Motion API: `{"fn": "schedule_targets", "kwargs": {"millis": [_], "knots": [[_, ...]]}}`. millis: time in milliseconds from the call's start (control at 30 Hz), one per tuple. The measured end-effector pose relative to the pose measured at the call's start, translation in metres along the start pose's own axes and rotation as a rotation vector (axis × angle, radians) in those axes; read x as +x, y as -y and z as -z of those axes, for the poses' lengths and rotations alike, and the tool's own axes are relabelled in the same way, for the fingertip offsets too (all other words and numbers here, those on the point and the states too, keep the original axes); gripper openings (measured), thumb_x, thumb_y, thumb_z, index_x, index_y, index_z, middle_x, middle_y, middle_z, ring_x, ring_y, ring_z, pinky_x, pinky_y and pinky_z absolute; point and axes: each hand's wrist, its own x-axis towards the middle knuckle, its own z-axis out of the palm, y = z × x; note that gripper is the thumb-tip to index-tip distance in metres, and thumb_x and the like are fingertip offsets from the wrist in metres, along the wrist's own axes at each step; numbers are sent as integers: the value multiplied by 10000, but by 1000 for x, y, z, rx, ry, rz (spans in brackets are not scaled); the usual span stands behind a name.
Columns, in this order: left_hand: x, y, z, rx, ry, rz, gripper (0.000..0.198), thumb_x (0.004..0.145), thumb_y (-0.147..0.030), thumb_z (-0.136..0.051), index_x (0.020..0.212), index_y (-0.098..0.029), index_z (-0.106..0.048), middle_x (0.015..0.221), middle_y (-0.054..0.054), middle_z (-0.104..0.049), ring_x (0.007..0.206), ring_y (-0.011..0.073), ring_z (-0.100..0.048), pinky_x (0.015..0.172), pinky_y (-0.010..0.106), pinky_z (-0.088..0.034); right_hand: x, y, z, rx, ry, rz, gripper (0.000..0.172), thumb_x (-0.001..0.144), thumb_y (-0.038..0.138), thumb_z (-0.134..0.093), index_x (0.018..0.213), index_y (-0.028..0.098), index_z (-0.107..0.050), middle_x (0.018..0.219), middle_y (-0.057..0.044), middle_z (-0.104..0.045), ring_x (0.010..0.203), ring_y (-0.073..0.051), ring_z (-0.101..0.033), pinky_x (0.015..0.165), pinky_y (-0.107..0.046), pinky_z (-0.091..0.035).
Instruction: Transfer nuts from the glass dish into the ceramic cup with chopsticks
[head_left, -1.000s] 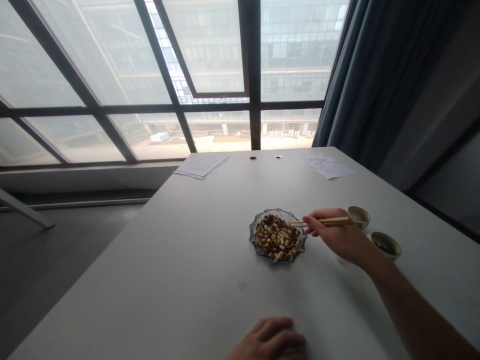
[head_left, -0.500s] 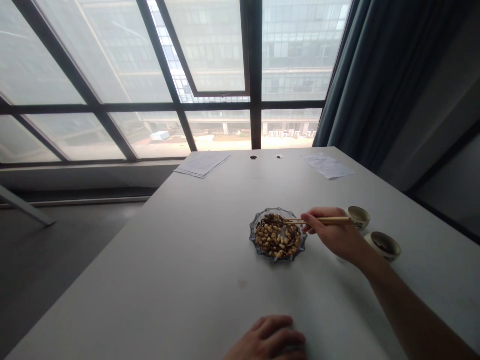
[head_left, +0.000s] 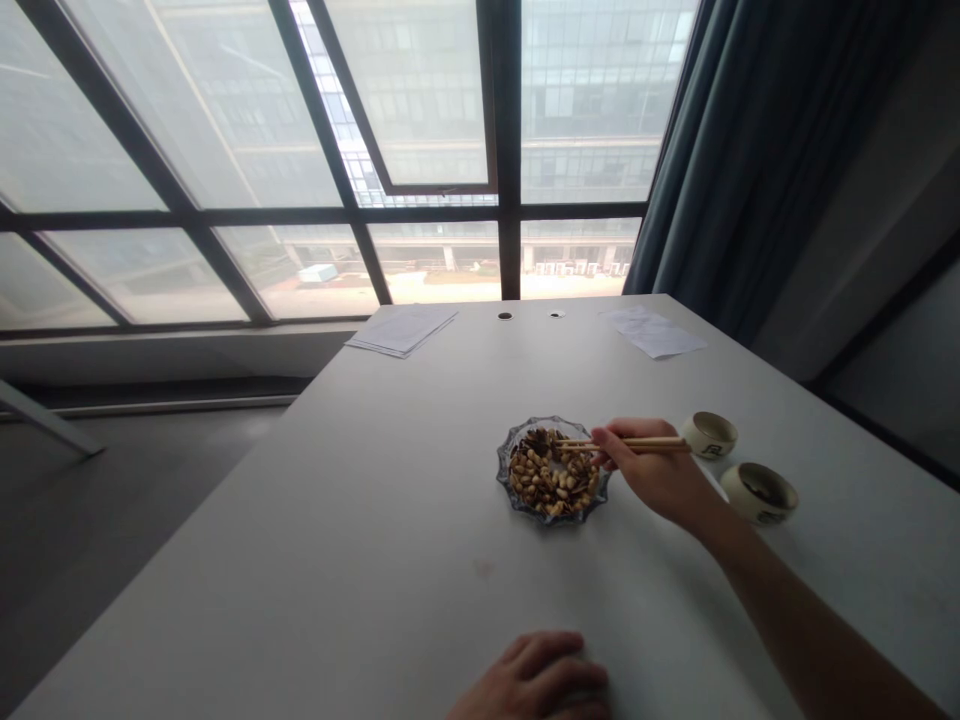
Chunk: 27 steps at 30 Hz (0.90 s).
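My right hand [head_left: 651,468] is closed around a pair of wooden chopsticks [head_left: 645,443]. Their tips reach into a scalloped glass dish [head_left: 504,480], among a mix of pale nuts or seeds [head_left: 559,480] and darker brown pieces. Exactly what the tips touch is too small to tell. To the right of that hand stand two small cream cups with dark markings, a farther cup [head_left: 709,437] and a nearer cup [head_left: 757,497]. At the bottom edge my left hand [head_left: 536,680] rests on the tabletop, fingers loosely curved and slightly apart, holding nothing visible.
Sheets of paper [head_left: 401,330] lie at the far left of the white table [head_left: 360,500], and more paper [head_left: 656,332] at the far right. Two round cable holes sit near the back edge. Windows rise behind, with a dark curtain [head_left: 712,180] on the right.
My right hand and the chopsticks have shifted slightly left, with the tips farther over the dish. A pale gap shows among the dish's contents. My left hand stays in place.
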Motion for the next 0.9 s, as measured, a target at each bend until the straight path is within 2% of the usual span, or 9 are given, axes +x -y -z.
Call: {"fn": "schedule_targets", "kwargs": {"millis": [133,200,367,467,567,633,700,900], "knots": [[0,1,-1,-26,-23,4,275,1047,-422,-540,1223,-246,-655,1289,-24,-683,1294,155,-517,1129,231,-402,-1,0,-15,18,91,139,343,981,424,-583,795,187,-746,760,-33,-758,707,-183,-702,647,-262,-492],[0,0,-1,-46,-41,10,276,1064,-410,-507,1227,-241,-653,1307,-40,-679,1308,153,-504,1147,234,-380,-2,-2,-18,-35,80,171,365,991,413,-571,762,181,-735,739,-32,-743,691,-175,-677,653,-268,-472],[-1,-1,-1,-55,-18,21,271,1067,-406,-506,1237,-247,-645,1303,-35,-682,1325,152,-498,1157,237,-373,-1,-3,-7,-96,-28,77,421,995,430,-559,682,181,-691,647,-29,-714,619,-171,-661,597,-272,-445],[-1,-1,-1,-46,0,22,265,1045,-409,-555,1238,-249,-640,1289,-25,-685,1312,154,-513,1140,240,-399,0,-1,-4,-65,-49,75,418,996,453,-553,708,187,-697,678,-34,-727,631,-177,-673,593,-271,-456],[0,-1,-1,-45,-8,22,259,1040,-409,-566,1224,-246,-645,1273,-19,-691,1303,158,-522,1128,239,-412,1,0,-12,-10,35,170,372,998,456,-552,805,194,-733,778,-45,-745,721,-190,-683,666,-282,-491],[0,-1,-1,-48,-25,21,258,1052,-404,-541,1220,-242,-649,1275,-22,-692,1304,158,-520,1132,238,-404,1,-2,-19,-17,116,252,374,1008,444,-534,803,199,-727,799,-47,-731,747,-191,-662,702,-293,-494],[1,-1,-1,-57,-39,19,268,1068,-398,-506,1228,-238,-650,1291,-33,-688,1312,158,-511,1142,236,-388,1,-4,-23,-61,141,298,398,1022,430,-506,768,199,-706,788,-49,-711,739,-187,-636,708,-301,-483],[1,-1,-2,-56,-16,23,272,1058,-409,-520,1244,-252,-643,1289,-34,-686,1311,147,-510,1146,228,-382,0,-5,-11,-147,-17,164,442,1019,428,-501,688,195,-678,693,-51,-709,666,-186,-642,661,-292,-455]]}}
